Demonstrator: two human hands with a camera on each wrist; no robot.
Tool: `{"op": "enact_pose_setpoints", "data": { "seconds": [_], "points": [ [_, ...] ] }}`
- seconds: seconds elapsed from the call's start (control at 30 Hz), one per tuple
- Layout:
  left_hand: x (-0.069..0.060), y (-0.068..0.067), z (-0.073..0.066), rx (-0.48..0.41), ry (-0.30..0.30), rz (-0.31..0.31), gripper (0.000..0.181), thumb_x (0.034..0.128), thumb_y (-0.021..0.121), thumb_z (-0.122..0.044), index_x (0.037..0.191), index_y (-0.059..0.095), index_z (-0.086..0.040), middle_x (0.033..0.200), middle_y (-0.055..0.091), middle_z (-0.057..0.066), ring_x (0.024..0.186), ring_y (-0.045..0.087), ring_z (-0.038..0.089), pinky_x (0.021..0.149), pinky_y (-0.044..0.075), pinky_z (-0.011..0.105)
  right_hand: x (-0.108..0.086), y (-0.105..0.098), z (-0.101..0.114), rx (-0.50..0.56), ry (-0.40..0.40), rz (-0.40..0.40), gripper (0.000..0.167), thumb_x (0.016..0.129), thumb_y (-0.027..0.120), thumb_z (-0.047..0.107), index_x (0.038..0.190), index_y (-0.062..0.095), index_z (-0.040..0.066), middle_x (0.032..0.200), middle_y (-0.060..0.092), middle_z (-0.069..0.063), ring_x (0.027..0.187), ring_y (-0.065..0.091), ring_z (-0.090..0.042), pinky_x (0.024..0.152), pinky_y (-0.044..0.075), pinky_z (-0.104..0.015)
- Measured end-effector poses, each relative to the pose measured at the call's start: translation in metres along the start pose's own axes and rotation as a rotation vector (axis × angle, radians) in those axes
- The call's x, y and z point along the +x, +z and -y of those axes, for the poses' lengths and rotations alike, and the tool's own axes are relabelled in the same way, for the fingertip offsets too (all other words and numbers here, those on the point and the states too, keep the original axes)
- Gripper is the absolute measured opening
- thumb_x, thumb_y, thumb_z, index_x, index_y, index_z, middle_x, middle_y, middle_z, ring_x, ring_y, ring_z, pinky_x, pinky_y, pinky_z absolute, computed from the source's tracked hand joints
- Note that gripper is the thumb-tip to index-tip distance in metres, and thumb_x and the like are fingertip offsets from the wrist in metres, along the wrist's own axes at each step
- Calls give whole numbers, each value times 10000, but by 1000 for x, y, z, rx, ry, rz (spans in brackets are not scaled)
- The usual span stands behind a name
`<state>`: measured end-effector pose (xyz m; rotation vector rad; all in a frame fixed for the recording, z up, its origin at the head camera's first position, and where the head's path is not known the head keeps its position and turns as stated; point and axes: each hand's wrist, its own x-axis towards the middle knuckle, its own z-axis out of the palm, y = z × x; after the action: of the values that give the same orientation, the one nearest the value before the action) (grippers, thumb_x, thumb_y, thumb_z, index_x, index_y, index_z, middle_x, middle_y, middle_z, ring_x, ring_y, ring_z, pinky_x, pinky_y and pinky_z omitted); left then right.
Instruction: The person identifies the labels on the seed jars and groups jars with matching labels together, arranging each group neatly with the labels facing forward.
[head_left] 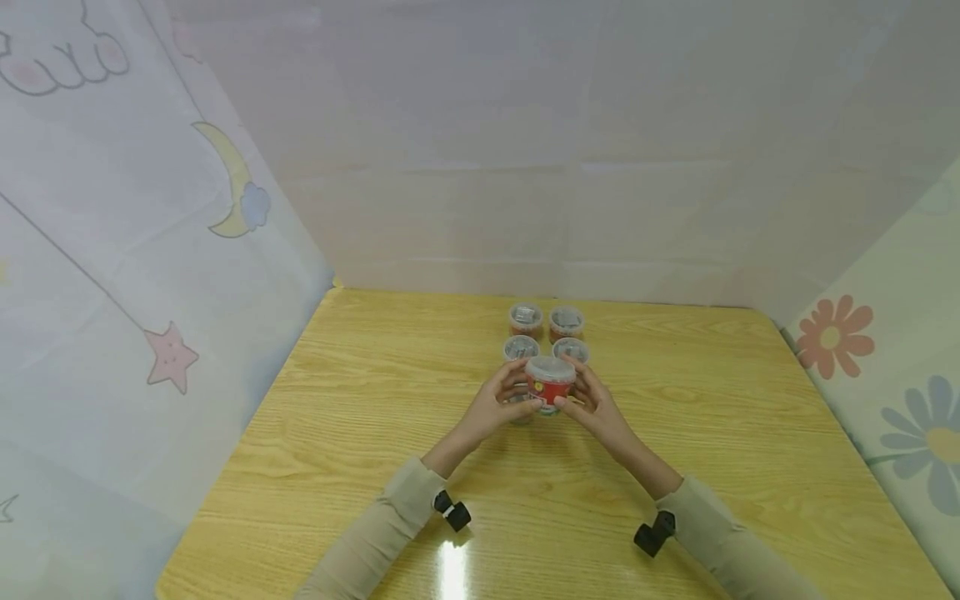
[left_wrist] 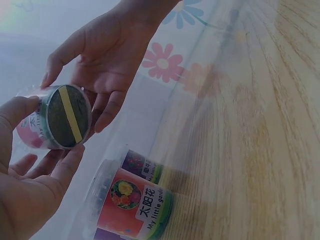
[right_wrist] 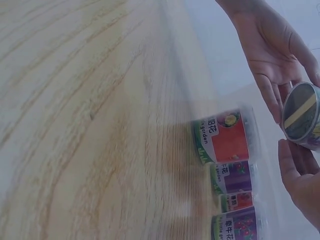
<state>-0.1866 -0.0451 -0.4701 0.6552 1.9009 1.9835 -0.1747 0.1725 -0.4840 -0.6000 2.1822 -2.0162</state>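
Both hands hold a small round plastic tub point(head_left: 550, 387) with a red label and a clear lid, raised above the table. My left hand point(head_left: 497, 407) grips its left side and my right hand point(head_left: 600, 410) its right side, thumbs toward me. In the left wrist view the dark underside of the held tub point(left_wrist: 69, 117) shows, crossed by a pale yellow strip. Beyond and below stand several similar tubs, among them a red-labelled tub point(left_wrist: 132, 202) reading "My little garden" and a purple-labelled tub point(right_wrist: 233, 177). Another tub point(head_left: 520, 412) is mostly hidden behind my left hand.
The tubs stand in two columns on a wood-grain table point(head_left: 360, 400), with a back-left tub point(head_left: 525, 320) and a back-right tub point(head_left: 566, 322) farthest away. A pale cloth wall point(head_left: 487, 167) rises behind the table, and patterned cloth hangs at both sides.
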Motion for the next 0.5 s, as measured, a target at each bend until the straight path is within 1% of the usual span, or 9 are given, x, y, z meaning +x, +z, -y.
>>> {"op": "enact_pose_setpoints", "data": {
  "seconds": [0.13, 0.23, 0.37, 0.5],
  "points": [
    [-1, 1, 1, 11, -18, -35, 686, 892, 625, -121, 1460, 241, -115, 1376, 442, 141, 1242, 449, 288, 976, 456, 360, 0, 2, -1, -34, 16, -48, 628, 935, 555, 111, 1469, 225, 134, 1333, 447, -139, 1102, 512, -110, 836, 513, -246],
    [-1, 3, 1, 17, -18, -79, 691, 876, 647, -122, 1453, 266, -123, 1376, 450, 128, 1229, 465, 271, 952, 473, 350, 0, 4, -1, -48, 27, -80, 627, 927, 573, 117, 1461, 246, 142, 1313, 447, -141, 1102, 506, -119, 830, 518, -236],
    [0, 7, 0, 25, 7, -116, 684, 865, 661, -114, 1443, 294, -118, 1368, 456, 137, 1213, 477, 282, 946, 479, 344, 1, 5, -2, -58, 21, -99, 632, 916, 587, 101, 1454, 257, 133, 1296, 459, -148, 1088, 517, -133, 827, 521, -226],
    [-1, 9, -2, 23, 36, -113, 678, 870, 653, -108, 1443, 290, -103, 1370, 445, 156, 1217, 466, 314, 961, 472, 368, 1, 4, -3, -68, 13, -107, 625, 910, 597, 104, 1444, 276, 143, 1283, 480, -131, 1074, 525, -122, 822, 521, -229]
  ]
}}
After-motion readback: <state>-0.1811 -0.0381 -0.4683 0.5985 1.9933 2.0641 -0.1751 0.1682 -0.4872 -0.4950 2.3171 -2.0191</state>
